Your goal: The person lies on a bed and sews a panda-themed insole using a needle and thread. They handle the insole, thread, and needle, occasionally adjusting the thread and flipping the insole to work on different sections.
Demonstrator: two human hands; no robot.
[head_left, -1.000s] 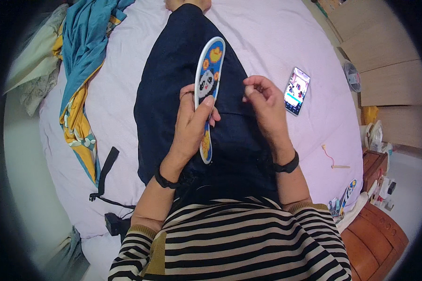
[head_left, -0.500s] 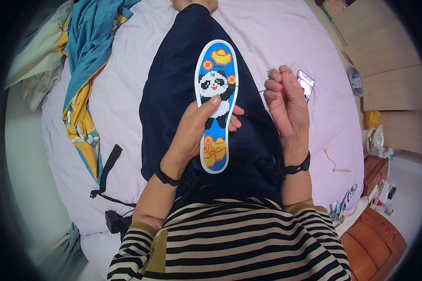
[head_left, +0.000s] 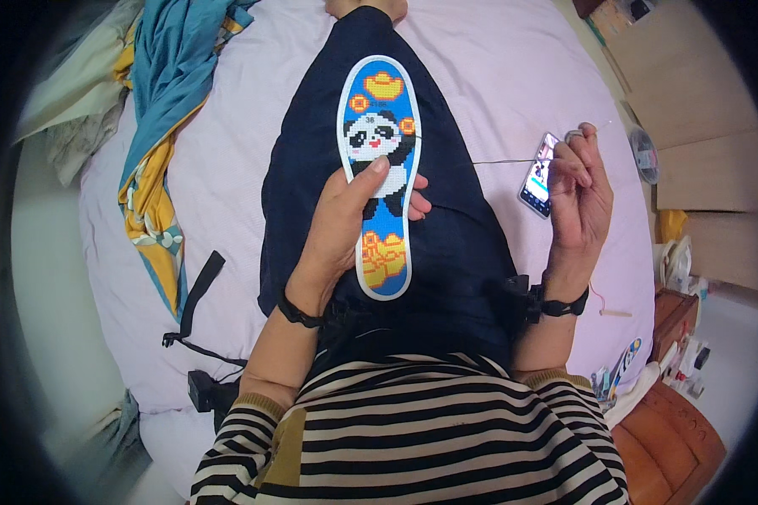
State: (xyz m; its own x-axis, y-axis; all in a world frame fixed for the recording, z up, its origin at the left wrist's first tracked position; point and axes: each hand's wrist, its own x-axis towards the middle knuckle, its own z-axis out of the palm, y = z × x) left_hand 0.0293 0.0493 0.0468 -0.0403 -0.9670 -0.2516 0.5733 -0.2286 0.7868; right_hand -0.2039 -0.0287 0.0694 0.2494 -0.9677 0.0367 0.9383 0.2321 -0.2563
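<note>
My left hand (head_left: 335, 220) grips a blue insole (head_left: 386, 220) with a white border over my lap, thumb on top and fingertips showing past its right edge. A panda and gold ingots and coins in cross-stitch cover its face. Dark thread (head_left: 501, 162) runs from the insole's right side, near the panda's raised arm, across to my right hand (head_left: 579, 198). That hand is raised over the bed, its fingers pinched on a sewing needle (head_left: 603, 125) whose thin end sticks out beyond the fingertips. A ring-like band, perhaps a thimble, sits on one finger.
A lit phone (head_left: 534, 192) lies on the pink bedsheet (head_left: 472, 67) beside my right hand. Nearby are a small stick with red thread (head_left: 615, 313) and another insole (head_left: 627, 360). A teal and yellow quilt (head_left: 164, 135) and black strap (head_left: 200, 290) lie left.
My right hand has moved rightward, away from the insole, and the thread now stretches out in a long line. The insole and my left hand have shifted slightly up and left.
</note>
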